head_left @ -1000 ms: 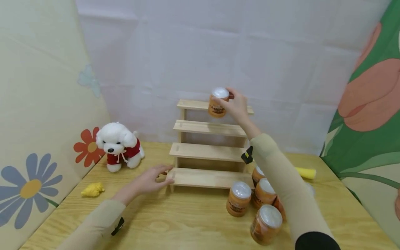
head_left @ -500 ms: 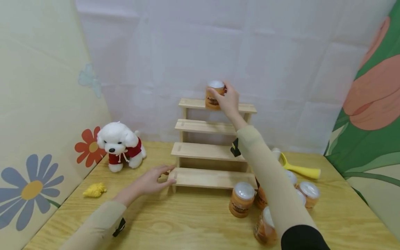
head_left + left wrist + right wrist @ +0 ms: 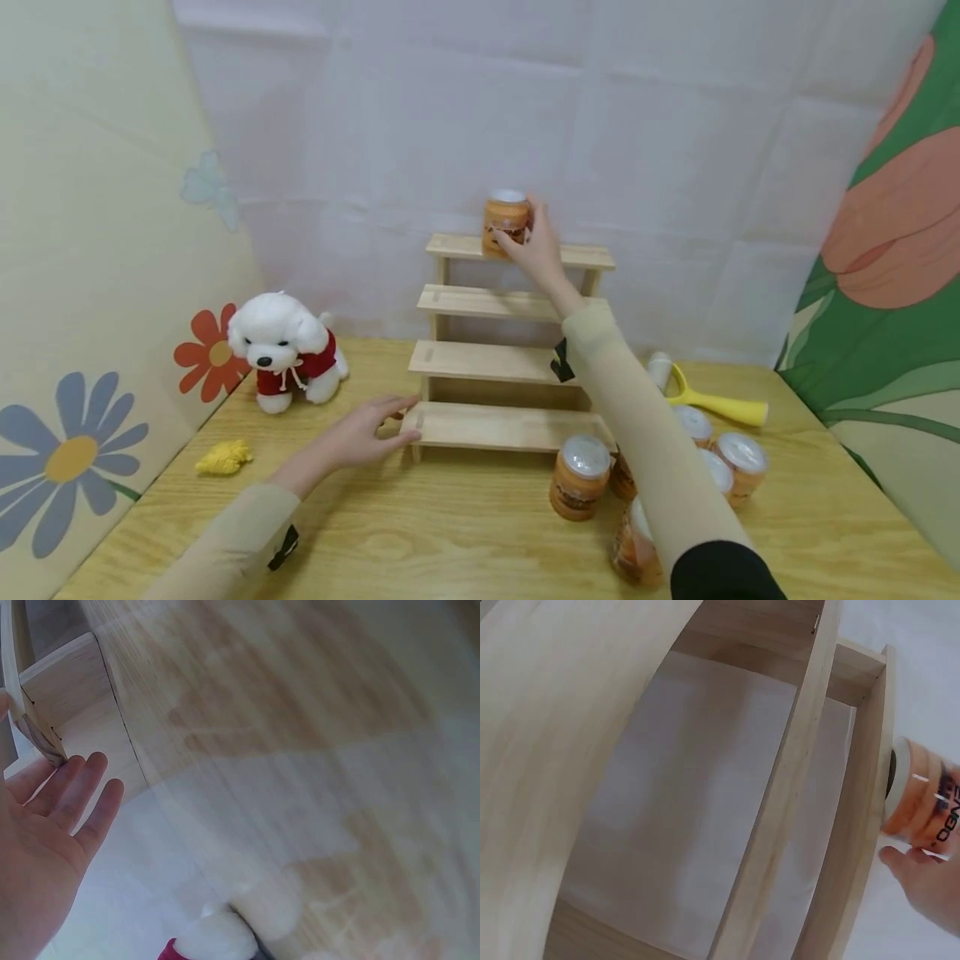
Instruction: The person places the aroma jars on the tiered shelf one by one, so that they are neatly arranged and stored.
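Head view, jar: your right hand (image 3: 538, 255) pinches a white-lidded orange cylindrical jar (image 3: 505, 218) at the top plank of a pale wooden four-step rack (image 3: 480, 360), upper centre of the frame.
Head view, remaining jars: the other pale-lidded orange jars (image 3: 581, 479) are on the yellow wood-grained table (image 3: 360, 533), lower right, partly behind your sleeve, so the work looks barely begun.
Left wrist view, rack end: your left hand (image 3: 45, 844), left edge, touches the rack, fingers extended and slightly spread.
Right wrist view, top plank: jar at right edge, thumb against it; whether it is fully seated cannot be told.
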Available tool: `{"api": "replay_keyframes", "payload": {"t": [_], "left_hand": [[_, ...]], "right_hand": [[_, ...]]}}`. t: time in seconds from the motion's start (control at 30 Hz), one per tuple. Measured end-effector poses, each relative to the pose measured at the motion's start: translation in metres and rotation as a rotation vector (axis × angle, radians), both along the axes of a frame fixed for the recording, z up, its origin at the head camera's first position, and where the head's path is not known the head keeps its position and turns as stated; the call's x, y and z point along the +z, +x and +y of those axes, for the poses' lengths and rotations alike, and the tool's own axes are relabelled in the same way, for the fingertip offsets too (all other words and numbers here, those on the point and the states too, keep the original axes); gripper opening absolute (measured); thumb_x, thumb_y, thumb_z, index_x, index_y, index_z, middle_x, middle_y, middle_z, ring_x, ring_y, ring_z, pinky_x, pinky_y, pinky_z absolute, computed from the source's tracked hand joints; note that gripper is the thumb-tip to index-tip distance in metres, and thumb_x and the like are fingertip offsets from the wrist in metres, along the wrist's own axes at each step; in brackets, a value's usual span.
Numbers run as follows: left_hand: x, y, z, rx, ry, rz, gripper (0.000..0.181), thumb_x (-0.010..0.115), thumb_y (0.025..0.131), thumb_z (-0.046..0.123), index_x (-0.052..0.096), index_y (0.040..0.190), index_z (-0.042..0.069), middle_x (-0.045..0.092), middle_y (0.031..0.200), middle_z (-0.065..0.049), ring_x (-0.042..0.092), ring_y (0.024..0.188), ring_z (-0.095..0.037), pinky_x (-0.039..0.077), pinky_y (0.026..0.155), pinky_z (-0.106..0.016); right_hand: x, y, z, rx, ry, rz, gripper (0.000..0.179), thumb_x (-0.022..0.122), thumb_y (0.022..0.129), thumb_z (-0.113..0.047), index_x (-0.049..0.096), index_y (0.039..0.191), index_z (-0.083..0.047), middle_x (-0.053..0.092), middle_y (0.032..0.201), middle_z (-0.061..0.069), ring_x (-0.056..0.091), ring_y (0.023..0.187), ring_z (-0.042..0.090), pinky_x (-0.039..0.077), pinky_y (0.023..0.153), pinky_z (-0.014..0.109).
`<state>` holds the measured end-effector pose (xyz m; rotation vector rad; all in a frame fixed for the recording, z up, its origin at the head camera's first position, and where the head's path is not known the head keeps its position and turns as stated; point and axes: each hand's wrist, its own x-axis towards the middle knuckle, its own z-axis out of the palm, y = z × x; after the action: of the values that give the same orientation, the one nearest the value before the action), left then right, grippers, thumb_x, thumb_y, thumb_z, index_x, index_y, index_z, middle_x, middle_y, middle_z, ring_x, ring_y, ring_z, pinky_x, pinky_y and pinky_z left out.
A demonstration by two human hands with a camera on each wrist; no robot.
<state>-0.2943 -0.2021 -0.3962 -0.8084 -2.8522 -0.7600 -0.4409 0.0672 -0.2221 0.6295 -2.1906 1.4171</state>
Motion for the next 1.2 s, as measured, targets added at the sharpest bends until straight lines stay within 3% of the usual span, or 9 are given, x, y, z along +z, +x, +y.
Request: {"api": "replay_keyframes", "payload": {"t": [0.07,0.17,0.27,0.4,0.47,0.6,0.8,1.2], "left_hand": [[0.000,0.001,0.000,-0.009,0.001,0.005,0.065,0.056,0.091,0.048,0.046,0.139,0.006,0.052,0.133,-0.018,0.058,0.110,-0.030,0.048,0.092,-0.049],[-0.001,0.001,0.000,-0.018,0.000,0.007,0.065,0.055,0.091,0.049,0.046,0.139,0.006,0.053,0.133,-0.017,0.058,0.110,-0.029,0.048,0.091,-0.049],[-0.001,0.001,0.000,-0.018,-0.001,0.002,0.066,0.055,0.090,0.050,0.045,0.139,0.006,0.053,0.133,-0.017,0.058,0.110,-0.029,0.049,0.091,-0.049],[-0.001,0.002,-0.001,-0.022,0.007,0.008,0.065,0.056,0.091,0.048,0.046,0.139,0.005,0.053,0.132,-0.018,0.058,0.109,-0.029,0.049,0.090,-0.049],[-0.001,0.003,-0.003,-0.025,0.012,0.014,0.064,0.057,0.091,0.046,0.046,0.138,0.004,0.053,0.132,-0.018,0.058,0.108,-0.030,0.049,0.090,-0.049],[-0.001,0.004,-0.007,-0.014,0.019,0.014,0.064,0.058,0.090,0.045,0.046,0.138,0.005,0.053,0.133,-0.017,0.059,0.108,-0.029,0.049,0.090,-0.049],[0.001,0.005,-0.011,-0.007,0.013,0.009,0.064,0.057,0.090,0.047,0.046,0.139,0.006,0.052,0.135,-0.015,0.058,0.109,-0.028,0.049,0.089,-0.047],[0.007,0.010,-0.019,0.012,0.008,-0.019,0.066,0.056,0.091,0.047,0.043,0.140,0.005,0.051,0.136,-0.017,0.057,0.111,-0.031,0.050,0.089,-0.049]], "right_hand": [[-0.003,0.000,0.003,0.020,0.028,-0.029,0.082,0.067,0.087,-0.018,0.016,0.151,-0.010,0.034,0.148,0.014,0.041,0.132,0.029,0.038,0.108,0.033],[-0.007,-0.001,0.008,0.018,0.050,-0.063,0.084,0.066,0.088,-0.021,0.012,0.152,-0.016,0.037,0.144,0.016,0.047,0.125,0.031,0.044,0.102,0.035],[-0.009,-0.001,0.007,-0.011,0.005,-0.104,0.077,0.068,0.087,-0.024,0.025,0.149,-0.010,0.046,0.132,0.018,0.051,0.119,0.029,0.047,0.098,0.034],[-0.012,0.003,0.000,-0.052,-0.083,-0.150,0.061,0.072,0.084,-0.025,0.044,0.131,0.000,0.053,0.125,0.018,0.054,0.115,0.027,0.049,0.095,0.031],[-0.012,0.005,-0.003,-0.054,-0.095,-0.162,0.057,0.073,0.083,-0.026,0.047,0.125,0.001,0.055,0.122,0.017,0.055,0.113,0.026,0.049,0.094,0.029],[-0.012,0.006,-0.008,-0.023,-0.069,-0.187,0.056,0.072,0.084,-0.022,0.046,0.129,0.000,0.055,0.127,0.017,0.054,0.117,0.025,0.048,0.095,0.026],[-0.010,0.004,-0.011,-0.020,-0.019,-0.168,0.057,0.069,0.085,-0.009,0.044,0.135,0.001,0.053,0.132,0.019,0.052,0.123,0.026,0.044,0.100,0.026],[-0.012,0.000,-0.032,-0.128,0.075,-0.091,0.059,0.069,0.085,-0.021,0.046,0.137,-0.004,0.054,0.134,0.014,0.054,0.121,0.023,0.044,0.101,0.027]]}}
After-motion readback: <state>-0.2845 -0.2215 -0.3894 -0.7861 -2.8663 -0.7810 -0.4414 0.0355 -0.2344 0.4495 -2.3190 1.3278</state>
